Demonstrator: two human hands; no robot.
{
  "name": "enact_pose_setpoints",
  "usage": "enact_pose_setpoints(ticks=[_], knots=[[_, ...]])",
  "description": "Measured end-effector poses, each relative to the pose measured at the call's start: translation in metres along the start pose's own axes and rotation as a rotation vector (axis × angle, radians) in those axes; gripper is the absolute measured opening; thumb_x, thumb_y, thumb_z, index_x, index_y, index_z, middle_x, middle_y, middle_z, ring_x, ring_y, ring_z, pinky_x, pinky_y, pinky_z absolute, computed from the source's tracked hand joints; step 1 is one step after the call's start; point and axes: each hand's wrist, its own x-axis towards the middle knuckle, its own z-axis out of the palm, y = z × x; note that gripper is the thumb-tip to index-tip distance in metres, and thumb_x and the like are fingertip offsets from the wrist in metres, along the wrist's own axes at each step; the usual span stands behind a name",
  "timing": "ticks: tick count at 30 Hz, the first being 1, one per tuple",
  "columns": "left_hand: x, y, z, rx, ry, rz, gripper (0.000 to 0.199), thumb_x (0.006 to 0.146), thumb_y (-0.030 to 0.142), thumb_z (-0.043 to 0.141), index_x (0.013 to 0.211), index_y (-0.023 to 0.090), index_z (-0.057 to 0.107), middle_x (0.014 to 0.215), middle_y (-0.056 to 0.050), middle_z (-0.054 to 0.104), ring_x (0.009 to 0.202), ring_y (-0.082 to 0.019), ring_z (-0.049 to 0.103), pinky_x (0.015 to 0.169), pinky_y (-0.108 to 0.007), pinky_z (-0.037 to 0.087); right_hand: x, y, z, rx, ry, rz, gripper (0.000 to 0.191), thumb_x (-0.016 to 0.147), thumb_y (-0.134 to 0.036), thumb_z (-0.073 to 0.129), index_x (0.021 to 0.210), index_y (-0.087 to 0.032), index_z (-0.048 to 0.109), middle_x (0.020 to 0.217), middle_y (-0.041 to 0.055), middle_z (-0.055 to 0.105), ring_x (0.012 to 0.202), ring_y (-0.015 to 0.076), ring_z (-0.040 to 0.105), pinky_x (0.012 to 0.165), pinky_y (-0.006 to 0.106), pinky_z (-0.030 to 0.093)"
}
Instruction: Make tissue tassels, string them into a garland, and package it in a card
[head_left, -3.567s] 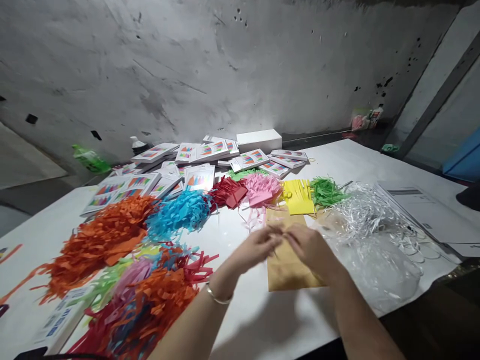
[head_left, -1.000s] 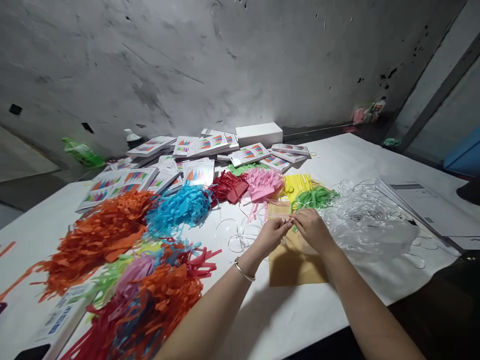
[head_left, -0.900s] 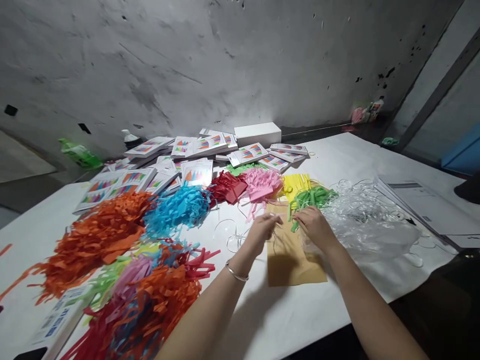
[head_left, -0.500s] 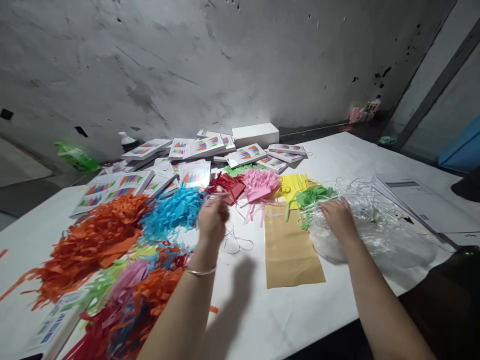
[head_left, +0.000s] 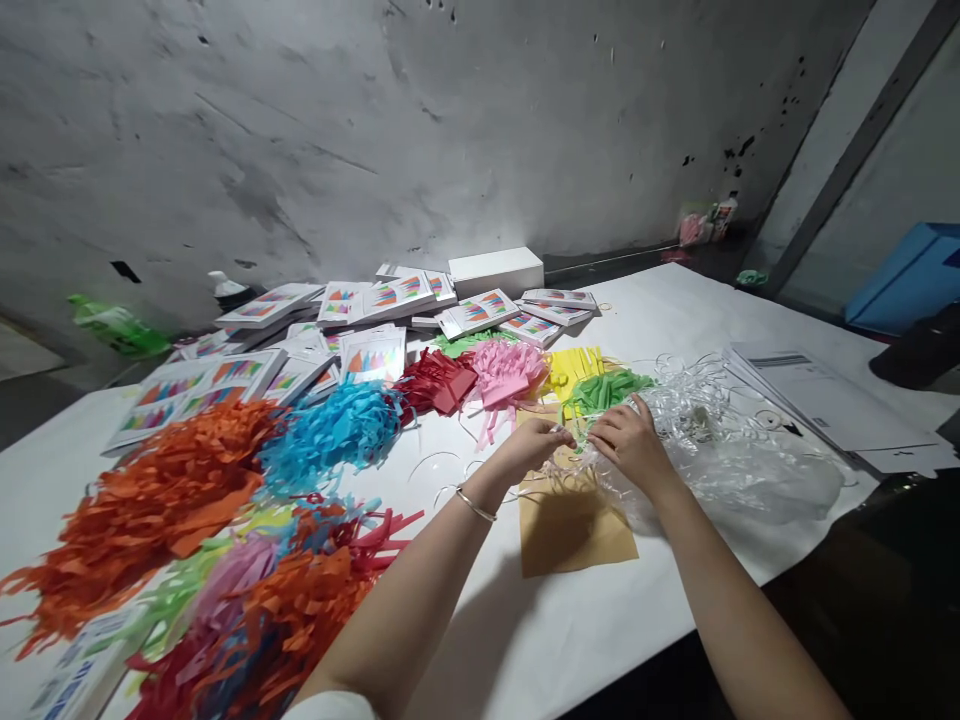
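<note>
My left hand [head_left: 536, 447] is closed in a pinch above the brown paper sheet [head_left: 577, 535]. Thin white string [head_left: 555, 480] trails from its fingers, with loops lying on the table to the left. Right beside it, my right hand [head_left: 630, 442] has bent fingers pinched on strands of the same string, their tips partly hidden. Beneath and to the right of this hand spreads a clear plastic bag [head_left: 765, 490] with tangled white string [head_left: 686, 400]. Just beyond my fingers lie green tissue fringe [head_left: 611, 390] and yellow fringe [head_left: 577, 370].
Pink [head_left: 510, 370], red [head_left: 442, 380], blue [head_left: 334, 430] and orange fringe bundles [head_left: 150, 490] line the white table. A mixed-colour fringe bundle [head_left: 285, 620] lies at front left. Printed flat boxes [head_left: 397, 295] and a white box [head_left: 496, 270] stand behind. Papers [head_left: 832, 400] are stacked right.
My left hand has moved right, from beside the blue fringe to over the brown paper. My right hand has shifted slightly left, so both are now close together. The view has turned a little right.
</note>
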Motion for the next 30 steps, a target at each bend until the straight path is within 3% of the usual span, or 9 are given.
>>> enact_pose_setpoints(ticks=[3, 8, 10, 13, 16, 21, 25, 30], knots=[[-0.004, 0.001, -0.005, -0.052, -0.023, -0.034, 0.032, 0.07, 0.044, 0.073, 0.075, 0.013, 0.068, 0.045, 0.012, 0.023, 0.04, -0.005, 0.014, 0.043, -0.023, 0.009, -0.002, 0.005, -0.001, 0.06, 0.01, 0.016, 0.013, 0.093, -0.027, 0.061, 0.104, -0.029, 0.069, 0.103, 0.0016, 0.073, 0.101, 0.023, 0.063, 0.114, 0.057, 0.022], [-0.004, -0.002, 0.0, -0.102, 0.015, 0.002, 0.039, 0.07, 0.051, 0.074, 0.082, 0.015, 0.065, 0.048, 0.013, 0.023, 0.04, -0.005, 0.013, 0.043, -0.023, 0.008, -0.009, 0.006, -0.004, 0.144, 0.063, 0.093, 0.047, 0.09, -0.04, 0.065, 0.132, -0.023, 0.055, 0.128, 0.0104, 0.064, 0.118, 0.0271, 0.057, 0.102, 0.047, 0.04], [-0.003, -0.003, 0.005, -0.099, -0.001, 0.01, 0.04, 0.067, 0.051, 0.078, 0.078, 0.015, 0.064, 0.048, 0.013, 0.025, 0.04, -0.004, 0.015, 0.042, -0.023, 0.008, -0.012, 0.003, -0.002, 0.152, 0.084, 0.131, 0.042, 0.087, -0.042, 0.068, 0.123, -0.022, 0.06, 0.122, 0.0118, 0.065, 0.115, 0.0297, 0.057, 0.098, 0.047, 0.041], [0.001, -0.006, 0.012, -0.083, -0.029, 0.028, 0.041, 0.06, 0.047, 0.084, 0.074, 0.014, 0.065, 0.049, 0.011, 0.033, 0.04, -0.003, 0.02, 0.042, -0.023, 0.009, -0.015, -0.005, 0.004, 0.179, 0.074, 0.141, 0.013, 0.089, -0.028, 0.064, 0.101, -0.024, 0.068, 0.1, 0.0055, 0.07, 0.099, 0.0257, 0.063, 0.092, 0.044, 0.04], [0.007, -0.011, 0.015, -0.075, 0.028, 0.063, 0.041, 0.06, 0.048, 0.084, 0.075, 0.015, 0.064, 0.05, 0.01, 0.035, 0.04, -0.003, 0.02, 0.041, -0.023, 0.009, -0.017, -0.007, 0.008, 0.218, 0.123, 0.182, 0.018, 0.091, -0.014, 0.053, 0.095, -0.023, 0.068, 0.091, 0.0042, 0.072, 0.089, 0.0221, 0.064, 0.087, 0.039, 0.042], [0.015, -0.018, 0.011, -0.077, 0.178, 0.127, 0.04, 0.063, 0.05, 0.079, 0.071, 0.018, 0.056, 0.05, 0.012, 0.029, 0.041, -0.004, 0.015, 0.042, -0.024, 0.008, -0.023, 0.005, 0.001, 0.278, 0.267, 0.309, 0.015, 0.091, -0.02, 0.053, 0.083, -0.022, 0.065, 0.083, 0.0055, 0.071, 0.083, 0.0237, 0.063, 0.081, 0.038, 0.046], [0.016, -0.016, 0.018, -0.038, 0.162, 0.169, 0.037, 0.067, 0.048, 0.078, 0.073, 0.016, 0.061, 0.054, 0.008, 0.039, 0.046, -0.006, 0.027, 0.046, -0.022, 0.017, -0.023, 0.003, -0.002, 0.366, 0.305, 0.365, 0.013, 0.09, -0.021, 0.053, 0.085, -0.023, 0.065, 0.084, 0.0058, 0.07, 0.085, 0.0241, 0.064, 0.08, 0.037, 0.049], [0.021, -0.017, 0.036, -0.004, 0.069, 0.162, 0.035, 0.06, 0.043, 0.082, 0.067, 0.014, 0.064, 0.06, 0.003, 0.053, 0.057, -0.01, 0.042, 0.052, -0.021, 0.027, -0.015, -0.015, 0.008, 0.512, 0.252, 0.358, 0.023, 0.078, -0.014, 0.053, 0.097, -0.023, 0.063, 0.098, 0.007, 0.068, 0.094, 0.0239, 0.064, 0.083, 0.035, 0.051]])
